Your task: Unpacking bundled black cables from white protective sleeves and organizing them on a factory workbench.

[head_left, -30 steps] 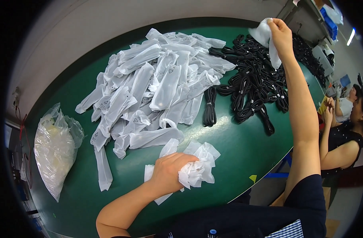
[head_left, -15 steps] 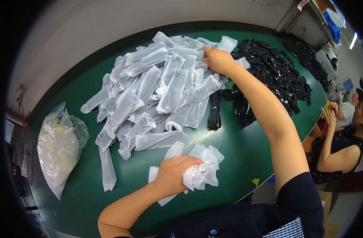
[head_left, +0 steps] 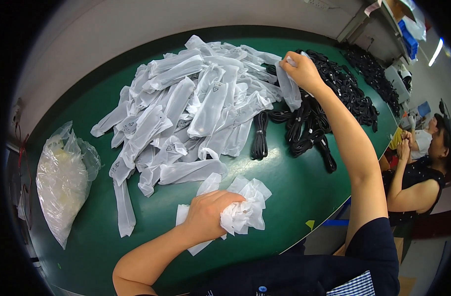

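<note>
One slim white pouch [head_left: 289,91] hangs from the right hand [head_left: 303,72], pinched by its upper end above the border between a heap of white pouches and a mass of black cables; whether anything is inside it I cannot tell. Nearer the wearer, the left hand [head_left: 206,212] is closed around a crumpled wad of thin white wrappers [head_left: 246,207], some of whose flat ends stick out beneath and behind the fingers. Beyond the left hand spreads the heap of white pouches [head_left: 206,111], overlapping at many angles, several with dark printed marks. To its right lie the tied black cables [head_left: 344,89], with one coiled cable bundle [head_left: 260,135] just beside the heap's right edge. A clear plastic bag [head_left: 65,185], bulging with pale contents, stands apart at the left. All of these rest on a glossy green surface [head_left: 289,192], which has a small yellow-green patch [head_left: 310,225] near its front edge. At the far right, a person in a dark dotted top [head_left: 417,185] sits near another person in white [head_left: 423,142].
</note>
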`<state>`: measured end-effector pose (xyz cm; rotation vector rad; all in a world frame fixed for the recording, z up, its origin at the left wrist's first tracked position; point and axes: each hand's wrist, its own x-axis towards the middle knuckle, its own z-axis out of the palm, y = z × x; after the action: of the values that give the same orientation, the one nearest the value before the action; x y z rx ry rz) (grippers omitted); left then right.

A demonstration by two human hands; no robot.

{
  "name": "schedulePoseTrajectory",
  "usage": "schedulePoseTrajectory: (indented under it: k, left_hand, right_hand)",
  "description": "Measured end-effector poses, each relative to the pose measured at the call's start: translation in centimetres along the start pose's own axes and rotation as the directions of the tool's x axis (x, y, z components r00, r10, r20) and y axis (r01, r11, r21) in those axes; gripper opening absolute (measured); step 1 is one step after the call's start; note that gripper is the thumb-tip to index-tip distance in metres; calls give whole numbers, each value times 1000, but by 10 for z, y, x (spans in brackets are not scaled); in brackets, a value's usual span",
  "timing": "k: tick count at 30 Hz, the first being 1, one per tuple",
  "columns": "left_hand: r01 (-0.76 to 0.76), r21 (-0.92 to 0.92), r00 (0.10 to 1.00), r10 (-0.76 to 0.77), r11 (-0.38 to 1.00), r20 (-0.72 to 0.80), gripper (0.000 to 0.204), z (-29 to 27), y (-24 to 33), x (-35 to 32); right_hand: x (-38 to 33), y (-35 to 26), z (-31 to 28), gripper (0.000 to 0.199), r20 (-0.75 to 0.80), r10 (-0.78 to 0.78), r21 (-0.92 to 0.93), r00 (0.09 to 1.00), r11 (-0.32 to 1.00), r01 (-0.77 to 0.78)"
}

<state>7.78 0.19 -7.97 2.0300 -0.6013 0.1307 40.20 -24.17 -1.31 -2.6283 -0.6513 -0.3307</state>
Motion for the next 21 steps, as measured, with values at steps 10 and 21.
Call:
schedulePoseTrajectory:
  k: [10,21]
  left_hand:
    - [26,-43,1000,-25,999,15,29,-3,1,-5]
    - [238,-424,971,-208,874,118,31,-32,57,-1]
  right_hand:
    - [-59,-30,-83,18,-354,28,315,935,945,91]
    - [-198,-208,-8,12,89,-508,930,857,351,112]
